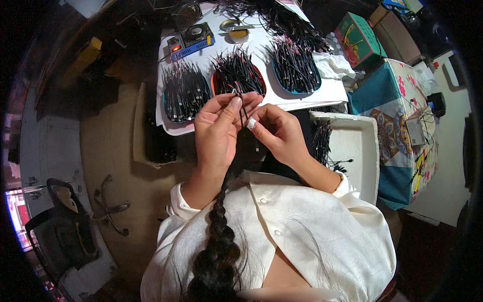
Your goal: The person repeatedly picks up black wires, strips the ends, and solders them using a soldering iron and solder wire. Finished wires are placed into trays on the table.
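Between my hands is a thin black cable (pixel 242 114), with fine wire ends, one of them red, showing above the fingers. My left hand (pixel 217 123) is closed, pinching the cable between thumb and fingers near those wire ends. Lower on the cable, my right hand (pixel 279 130) is closed too, its thumb and fingertips at the strands. A white wrap (pixel 251 123) covers the right thumb's tip. Just beyond my hands stands a red-rimmed basket (pixel 263 80) of black cables. Blue-rimmed baskets of similar cables flank it, one left (pixel 186 93) and one right (pixel 297 68).
On the white table (pixel 332 93) sit a blue soldering station (pixel 191 45), a round tin (pixel 239 36) and a heap of black cables (pixel 294 25). A white foam box (pixel 371 151) with cables is at my right, beside a cloth-covered stand (pixel 382 108). A chair (pixel 63 226) stands left.
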`<state>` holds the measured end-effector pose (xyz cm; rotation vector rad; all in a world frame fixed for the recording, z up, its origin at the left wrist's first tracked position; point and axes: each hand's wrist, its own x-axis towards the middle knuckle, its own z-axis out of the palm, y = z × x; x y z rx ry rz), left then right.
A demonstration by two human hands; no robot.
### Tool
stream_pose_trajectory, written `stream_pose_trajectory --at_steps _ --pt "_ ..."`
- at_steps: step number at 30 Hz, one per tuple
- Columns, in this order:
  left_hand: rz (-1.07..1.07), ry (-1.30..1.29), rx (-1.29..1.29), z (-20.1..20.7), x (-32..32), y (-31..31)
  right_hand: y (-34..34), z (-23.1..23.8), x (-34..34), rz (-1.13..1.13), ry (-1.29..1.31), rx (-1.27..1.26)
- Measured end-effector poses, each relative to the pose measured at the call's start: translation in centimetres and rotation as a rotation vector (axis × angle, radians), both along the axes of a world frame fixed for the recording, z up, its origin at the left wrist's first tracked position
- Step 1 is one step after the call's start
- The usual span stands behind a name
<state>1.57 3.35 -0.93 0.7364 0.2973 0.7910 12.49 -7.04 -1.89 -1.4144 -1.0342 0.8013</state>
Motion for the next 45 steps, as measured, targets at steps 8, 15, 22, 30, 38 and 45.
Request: stream_pose_trajectory --at_steps 8,15,22,30,38,45 --pt "0.028 0.173 0.189 0.5 -0.3 -2.2 -1.3 1.9 3.2 -0.111 0.066 0.167" --pt "-0.004 0.185 0.245 0.9 -0.3 -3.3 -0.7 3.4 3.8 0.052 0.068 0.199" --pt "-0.070 0.062 0.174 0.8 -0.7 -3.2 -0.9 2.7 2.3 0.025 0.536 0.300" --pt "-0.097 0.089 0.134 0.4 -0.9 -3.3 -2.4 3.0 2.4 -0.094 -0.507 0.361" --pt "-0.233 0.171 0.096 0.8 -1.4 -3.1 -1.7 3.3 5.5 0.207 -0.283 0.278" --pt "-0.275 0.205 0.099 1.2 -1.7 -2.8 -1.9 4.3 6.0 0.261 -0.050 0.218"
